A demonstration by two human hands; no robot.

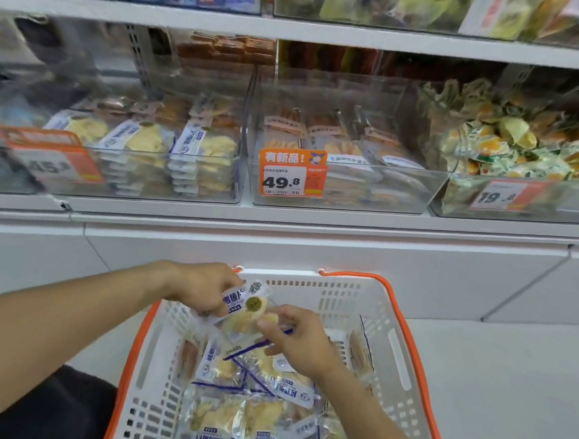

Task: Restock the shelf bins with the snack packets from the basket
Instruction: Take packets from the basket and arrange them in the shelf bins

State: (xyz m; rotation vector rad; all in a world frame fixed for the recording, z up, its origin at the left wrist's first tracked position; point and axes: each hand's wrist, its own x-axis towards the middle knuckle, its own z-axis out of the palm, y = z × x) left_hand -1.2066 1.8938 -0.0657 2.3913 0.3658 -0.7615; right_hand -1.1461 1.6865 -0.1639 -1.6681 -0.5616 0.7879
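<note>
A white basket (386, 332) with orange handles sits low in front of me, holding several clear snack packets (233, 417) with blue-and-white labels and pale yellow contents. My left hand (201, 290) grips a small stack of these packets (244, 302) above the basket's far end. My right hand (302, 340) pinches the near edge of the same stack. On the shelf above, a clear bin (168, 163) at centre left holds matching packets in neat stacks.
A clear bin (345, 178) with an orange 49.8 price tag holds brownish packets. To its right stands a bin (512, 156) of green-yellow wrapped snacks. A white shelf edge (281, 218) runs above the white cabinet front. More bins fill the top shelf.
</note>
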